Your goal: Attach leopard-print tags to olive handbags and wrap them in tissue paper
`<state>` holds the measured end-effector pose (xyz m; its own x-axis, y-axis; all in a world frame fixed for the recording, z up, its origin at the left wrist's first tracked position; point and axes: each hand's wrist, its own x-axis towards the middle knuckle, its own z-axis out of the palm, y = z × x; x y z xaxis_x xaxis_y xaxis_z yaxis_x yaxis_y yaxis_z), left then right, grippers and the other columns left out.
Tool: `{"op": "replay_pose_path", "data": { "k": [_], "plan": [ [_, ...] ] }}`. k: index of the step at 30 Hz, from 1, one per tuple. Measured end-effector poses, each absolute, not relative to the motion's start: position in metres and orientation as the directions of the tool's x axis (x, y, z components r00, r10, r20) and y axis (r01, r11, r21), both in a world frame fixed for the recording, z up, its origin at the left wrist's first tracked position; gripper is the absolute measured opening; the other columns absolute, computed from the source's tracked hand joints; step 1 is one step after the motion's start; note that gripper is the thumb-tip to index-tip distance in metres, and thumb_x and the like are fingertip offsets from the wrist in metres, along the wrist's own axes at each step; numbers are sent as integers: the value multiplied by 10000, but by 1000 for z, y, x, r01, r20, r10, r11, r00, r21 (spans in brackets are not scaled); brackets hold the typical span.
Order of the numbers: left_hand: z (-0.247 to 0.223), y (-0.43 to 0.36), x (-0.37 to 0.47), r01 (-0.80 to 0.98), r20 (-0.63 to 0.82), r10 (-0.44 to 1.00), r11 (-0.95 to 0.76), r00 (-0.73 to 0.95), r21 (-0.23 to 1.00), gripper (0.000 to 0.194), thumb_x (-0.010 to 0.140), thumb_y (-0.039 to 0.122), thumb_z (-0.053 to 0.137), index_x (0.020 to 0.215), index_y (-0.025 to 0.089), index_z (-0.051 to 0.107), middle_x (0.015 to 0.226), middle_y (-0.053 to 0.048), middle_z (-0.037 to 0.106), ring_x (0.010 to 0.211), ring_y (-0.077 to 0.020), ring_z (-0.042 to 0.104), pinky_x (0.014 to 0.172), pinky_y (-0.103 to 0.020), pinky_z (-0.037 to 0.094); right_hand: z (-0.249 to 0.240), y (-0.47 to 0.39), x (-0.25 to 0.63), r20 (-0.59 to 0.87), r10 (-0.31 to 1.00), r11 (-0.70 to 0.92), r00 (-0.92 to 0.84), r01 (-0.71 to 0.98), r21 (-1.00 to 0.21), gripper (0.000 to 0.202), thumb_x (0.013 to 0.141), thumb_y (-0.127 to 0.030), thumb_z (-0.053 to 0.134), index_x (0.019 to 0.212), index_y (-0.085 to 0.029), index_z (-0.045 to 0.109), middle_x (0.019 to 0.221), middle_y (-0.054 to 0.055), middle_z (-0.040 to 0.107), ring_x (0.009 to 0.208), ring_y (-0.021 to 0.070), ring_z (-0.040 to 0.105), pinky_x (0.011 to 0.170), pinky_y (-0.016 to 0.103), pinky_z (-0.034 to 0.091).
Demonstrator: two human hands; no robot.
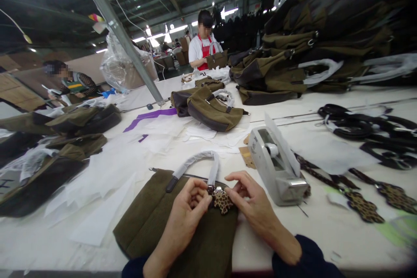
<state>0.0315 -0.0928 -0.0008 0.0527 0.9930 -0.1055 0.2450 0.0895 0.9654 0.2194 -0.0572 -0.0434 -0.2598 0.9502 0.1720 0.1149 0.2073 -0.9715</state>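
Observation:
An olive-green handbag [143,208] lies on the table before me, its handle [203,156] wrapped in white covering and standing up. At the foot of the handle hangs a leopard-print bag charm [223,201] with a shiny metal clasp. My left hand [187,204] is closed at the charm's left side, thumb and forefinger pinched by the clasp, the other fingers curled. From the right, my right hand [250,197] has its thumb and forefinger at the charm's upper edge. Fingertips partly hide the clasp.
A grey tape dispenser [276,169] stands right of the bag. Beyond it lie more leopard-print charms [365,206] and coiled black straps [352,126]. Olive bags [215,108] are piled ahead, left and right. White sheets [104,186] cover the left. Two people work across the table.

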Motion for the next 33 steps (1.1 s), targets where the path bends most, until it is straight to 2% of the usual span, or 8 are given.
{"op": "replay_pose_path", "data": {
  "k": [3,8,13,18,22,25,30,33],
  "plan": [
    [-3,-100,25,480,-85,996,85,-23,873,164,870,316,606,983,217,542,801,19,559,669,-137,498,640,-259,409,-40,-57,229,217,882,376,-419,346,-860,205,847,-167,645,1045,-209,611,997,41,587,811,163,578,732,298,485],
    [-5,-108,24,858,3,1000,-15,16,514,191,805,236,631,971,232,537,933,-33,581,868,-235,557,772,-348,430,-43,-60,225,191,821,513,-538,549,-660,503,715,-146,788,1167,-209,575,1075,73,589,1014,258,549,893,395,488],
    [-3,-111,26,945,-10,996,-79,87,318,53,855,200,532,825,217,493,929,-61,553,901,-257,537,792,-375,426,-39,-69,218,201,830,528,-520,615,-586,366,710,-145,795,1007,-198,586,1055,72,577,986,255,553,838,383,506],
    [-3,-110,23,881,15,997,-69,70,468,98,921,260,466,830,227,457,841,-17,537,809,-212,533,738,-323,395,-30,-72,213,147,892,384,-427,549,-742,185,805,-145,682,912,-196,540,872,37,614,801,209,593,722,349,490],
    [10,-107,23,752,-46,999,25,7,658,171,940,332,462,807,227,463,704,27,528,661,-172,512,626,-277,351,-31,-71,202,-104,887,-52,-449,128,-990,199,853,-235,560,1029,-219,467,625,-75,560,476,120,552,457,232,438],
    [19,-104,24,653,-64,998,60,-18,755,212,933,380,488,799,216,489,643,46,500,605,-150,496,591,-253,363,-37,-74,190,-198,844,-290,-498,-113,-950,305,818,-363,570,1029,-209,413,573,-88,578,412,122,570,387,202,437],
    [13,-110,28,554,-192,980,192,-59,810,289,914,497,487,855,214,501,611,62,498,428,-119,440,403,-221,332,-44,-84,174,-227,837,-379,-497,-229,-897,386,742,-413,658,931,-211,388,632,-61,616,520,136,634,435,209,491],
    [5,-121,30,549,-218,975,210,-51,809,269,909,473,506,861,210,533,627,38,549,477,-141,504,435,-229,373,-45,-89,169,-211,835,-400,-508,-299,-867,356,725,-343,676,909,-204,404,683,-53,609,654,148,668,499,211,521]
  ]
}}
